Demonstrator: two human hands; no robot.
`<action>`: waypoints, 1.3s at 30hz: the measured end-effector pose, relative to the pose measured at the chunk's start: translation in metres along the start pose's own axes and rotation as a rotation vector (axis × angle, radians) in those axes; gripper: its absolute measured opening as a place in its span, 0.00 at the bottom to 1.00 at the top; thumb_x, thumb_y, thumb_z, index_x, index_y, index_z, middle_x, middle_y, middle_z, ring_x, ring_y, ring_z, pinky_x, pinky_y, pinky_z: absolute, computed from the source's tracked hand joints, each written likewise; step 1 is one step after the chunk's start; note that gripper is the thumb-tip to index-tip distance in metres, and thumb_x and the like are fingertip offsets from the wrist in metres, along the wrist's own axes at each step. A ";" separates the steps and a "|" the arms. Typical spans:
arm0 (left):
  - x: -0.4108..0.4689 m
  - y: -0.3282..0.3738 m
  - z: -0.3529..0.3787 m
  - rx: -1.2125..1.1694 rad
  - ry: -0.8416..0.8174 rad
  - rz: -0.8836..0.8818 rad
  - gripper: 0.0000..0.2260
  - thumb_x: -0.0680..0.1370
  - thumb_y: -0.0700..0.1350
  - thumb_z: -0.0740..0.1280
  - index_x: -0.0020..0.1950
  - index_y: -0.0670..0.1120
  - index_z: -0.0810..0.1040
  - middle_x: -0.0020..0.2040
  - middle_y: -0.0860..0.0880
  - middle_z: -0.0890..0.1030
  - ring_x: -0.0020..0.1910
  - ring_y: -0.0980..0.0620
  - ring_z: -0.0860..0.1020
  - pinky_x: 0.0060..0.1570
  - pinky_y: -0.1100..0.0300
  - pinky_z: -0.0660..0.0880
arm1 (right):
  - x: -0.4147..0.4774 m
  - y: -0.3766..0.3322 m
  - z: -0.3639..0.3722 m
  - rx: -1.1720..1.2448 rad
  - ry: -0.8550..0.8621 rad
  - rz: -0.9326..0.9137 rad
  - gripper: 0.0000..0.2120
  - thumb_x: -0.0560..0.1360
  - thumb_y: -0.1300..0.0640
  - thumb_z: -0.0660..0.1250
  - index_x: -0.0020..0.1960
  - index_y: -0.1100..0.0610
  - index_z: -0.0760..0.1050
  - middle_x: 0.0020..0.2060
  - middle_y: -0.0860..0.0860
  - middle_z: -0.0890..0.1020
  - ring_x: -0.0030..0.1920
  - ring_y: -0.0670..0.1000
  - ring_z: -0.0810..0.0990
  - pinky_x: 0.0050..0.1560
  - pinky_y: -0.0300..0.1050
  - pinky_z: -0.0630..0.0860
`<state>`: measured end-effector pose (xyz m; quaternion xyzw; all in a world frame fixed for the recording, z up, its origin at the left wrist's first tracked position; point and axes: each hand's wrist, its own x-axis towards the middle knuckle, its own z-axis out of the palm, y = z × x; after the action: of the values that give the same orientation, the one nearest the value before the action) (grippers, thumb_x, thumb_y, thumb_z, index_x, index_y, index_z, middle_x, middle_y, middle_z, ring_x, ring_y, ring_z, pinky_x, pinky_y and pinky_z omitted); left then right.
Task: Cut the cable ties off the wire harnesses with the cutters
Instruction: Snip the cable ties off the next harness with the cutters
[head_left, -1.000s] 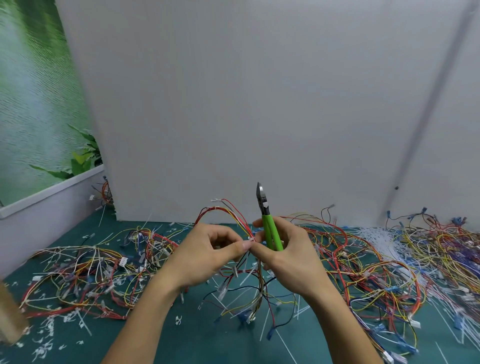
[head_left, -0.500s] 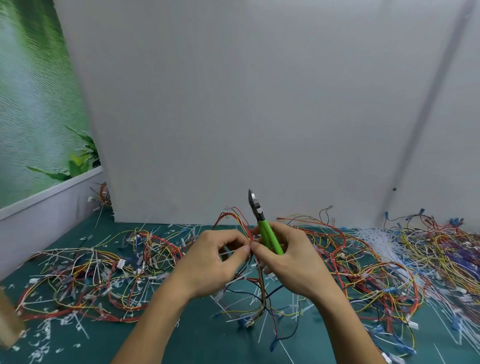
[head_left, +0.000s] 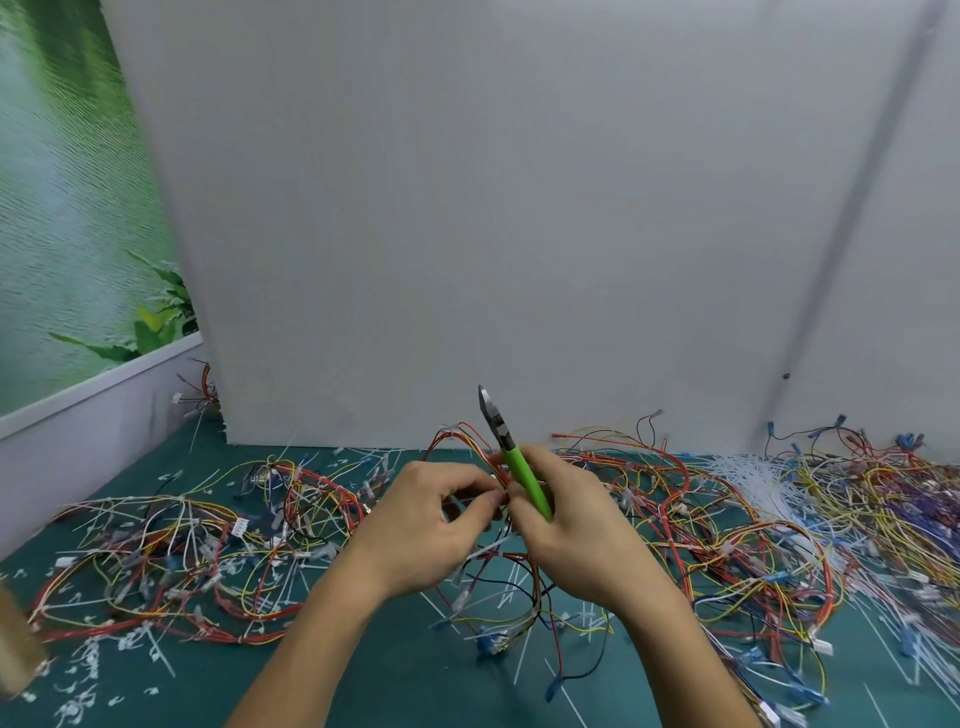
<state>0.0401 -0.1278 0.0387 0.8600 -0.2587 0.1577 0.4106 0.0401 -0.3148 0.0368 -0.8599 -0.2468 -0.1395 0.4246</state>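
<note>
Against a second ago, the cutters (head_left: 525, 480) lean further toward the table's left edge. Their metal tip now points up and left where it stood nearly upright, and the two hands have drawn closer until their fingertips meet.

The left hand (head_left: 423, 525) pinches strands of the wire harness (head_left: 527, 597) between thumb and forefinger. The right hand (head_left: 579, 535) is curled round the cutters' green handle, and its fingertips also touch the same strands. The blades look closed and are clear of the wires. The harness is raised over the middle of the table (head_left: 363, 680), with its lower ends trailing on the green surface.

By count there are two hands, one pair of cutters and one harness in hand. Two heaps of harnesses lie on the table, the left heap (head_left: 182, 561) toward the left edge and the right heap (head_left: 737, 551) toward the right. One bundle of white ties (head_left: 753, 475) lies near the back edge. The cut scraps are too many to count.
</note>
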 end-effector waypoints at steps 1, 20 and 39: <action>0.000 0.000 0.000 -0.006 0.003 -0.002 0.06 0.80 0.43 0.69 0.47 0.50 0.85 0.40 0.58 0.84 0.42 0.56 0.83 0.45 0.56 0.79 | 0.000 0.001 0.002 -0.029 -0.006 -0.016 0.10 0.81 0.61 0.64 0.55 0.46 0.74 0.36 0.35 0.78 0.36 0.40 0.76 0.36 0.30 0.68; 0.002 -0.008 -0.003 -0.074 -0.004 0.050 0.06 0.80 0.43 0.70 0.48 0.48 0.88 0.43 0.58 0.86 0.45 0.54 0.84 0.46 0.52 0.81 | 0.000 0.006 0.005 0.007 -0.037 -0.016 0.12 0.84 0.58 0.60 0.64 0.47 0.71 0.39 0.28 0.78 0.39 0.37 0.78 0.39 0.30 0.71; 0.003 -0.013 0.002 -0.158 0.103 -0.098 0.07 0.76 0.58 0.68 0.47 0.60 0.85 0.43 0.58 0.86 0.44 0.55 0.84 0.45 0.55 0.81 | 0.002 -0.004 0.005 0.046 0.141 -0.001 0.11 0.78 0.54 0.74 0.57 0.50 0.75 0.44 0.43 0.81 0.43 0.45 0.81 0.43 0.39 0.78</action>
<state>0.0497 -0.1232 0.0312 0.8273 -0.2064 0.1607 0.4972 0.0402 -0.3084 0.0372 -0.8378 -0.2198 -0.1943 0.4604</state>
